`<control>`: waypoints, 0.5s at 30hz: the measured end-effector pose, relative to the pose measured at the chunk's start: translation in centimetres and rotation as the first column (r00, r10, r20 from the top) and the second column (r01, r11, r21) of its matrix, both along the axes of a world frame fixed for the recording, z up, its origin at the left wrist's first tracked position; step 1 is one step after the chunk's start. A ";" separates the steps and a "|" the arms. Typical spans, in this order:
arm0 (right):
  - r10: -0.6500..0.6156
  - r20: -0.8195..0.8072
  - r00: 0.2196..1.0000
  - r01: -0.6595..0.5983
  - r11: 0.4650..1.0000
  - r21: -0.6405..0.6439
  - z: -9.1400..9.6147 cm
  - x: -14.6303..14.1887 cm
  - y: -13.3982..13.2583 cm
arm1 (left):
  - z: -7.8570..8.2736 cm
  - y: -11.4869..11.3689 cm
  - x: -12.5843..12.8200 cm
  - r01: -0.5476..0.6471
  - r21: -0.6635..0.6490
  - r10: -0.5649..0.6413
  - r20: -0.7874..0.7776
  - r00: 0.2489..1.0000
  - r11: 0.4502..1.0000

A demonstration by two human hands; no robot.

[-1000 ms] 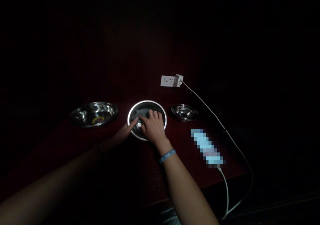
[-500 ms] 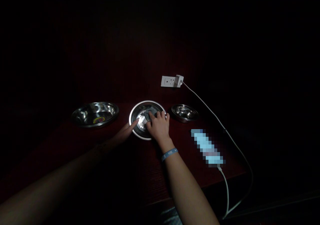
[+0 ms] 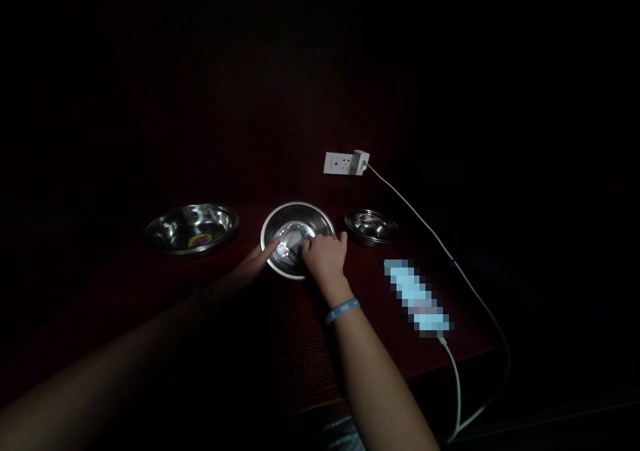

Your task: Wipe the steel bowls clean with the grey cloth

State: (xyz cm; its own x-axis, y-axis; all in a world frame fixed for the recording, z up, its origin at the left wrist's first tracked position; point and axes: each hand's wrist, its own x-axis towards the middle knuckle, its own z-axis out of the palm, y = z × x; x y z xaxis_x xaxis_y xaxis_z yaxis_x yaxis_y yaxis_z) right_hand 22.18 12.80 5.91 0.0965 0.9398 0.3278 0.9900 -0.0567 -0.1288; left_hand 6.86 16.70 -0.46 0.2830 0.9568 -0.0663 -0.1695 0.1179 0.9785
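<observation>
Middle bowl [image 3: 298,205]: a steel bowl was seen at the middle of the table's [image 3: 150,284] far edge, between two other bowls.
Right hand [image 3: 326,256]: it was set on the bowl's near right rim, the fingers curled down and closed over a grey cloth [image 3: 296,243] inside the bowl; a blue wristband [image 3: 341,311] was worn on the wrist.
Left hand [image 3: 253,266]: it was held loosely open and empty, the forefinger stretched out and laid against the bowl's near left rim.
Change in the right hand: a second before, it had been spread over the bowl's middle; it had since been drawn back toward the near right rim.
Change in the cloth: it had been pulled from the far part of the bowl, so that more bare, shining bottom was shown.
Unchanged: the left hand and the bowl had been kept in place.
Large bowl [image 3: 193,227]: placed toward the far left corner, well apart.
Small bowl [image 3: 371,225]: placed just right of the middle bowl.
Phone [image 3: 417,297]: laid near the right edge, joined by a white cable [image 3: 425,224] to a socket strip [image 3: 340,163] beyond the far edge.
</observation>
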 end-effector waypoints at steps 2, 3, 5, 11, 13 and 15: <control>0.010 0.001 1.000 -0.010 1.000 -0.002 0.0 -0.1 0.0 | -0.1 0.1 0.0 0.003 -0.001 -0.003 0.007 1.000 1.000; 0.020 0.003 1.000 -0.020 1.000 -0.009 -0.1 -0.1 0.0 | -0.1 0.1 0.0 0.001 -0.002 -0.001 0.006 1.000 1.000; 0.073 0.010 0.997 -0.072 0.997 -0.038 -0.1 -0.2 0.0 | -0.2 0.1 -0.1 0.006 -0.013 -0.006 0.001 1.000 1.000; 0.333 0.018 0.943 -0.328 0.938 -0.115 -0.3 -0.4 0.2 | -0.7 0.5 -0.4 -0.060 -0.062 0.055 -0.070 0.996 0.996; 0.392 0.012 0.920 -0.389 0.915 -0.107 -0.4 -0.5 0.3 | -0.9 0.9 -0.4 -0.100 -0.049 0.095 -0.097 0.991 0.994; 0.444 -0.007 0.896 -0.442 0.890 -0.111 -0.6 -0.4 0.3 | -1.0 1.2 -0.5 -0.122 -0.010 0.121 -0.108 0.987 0.992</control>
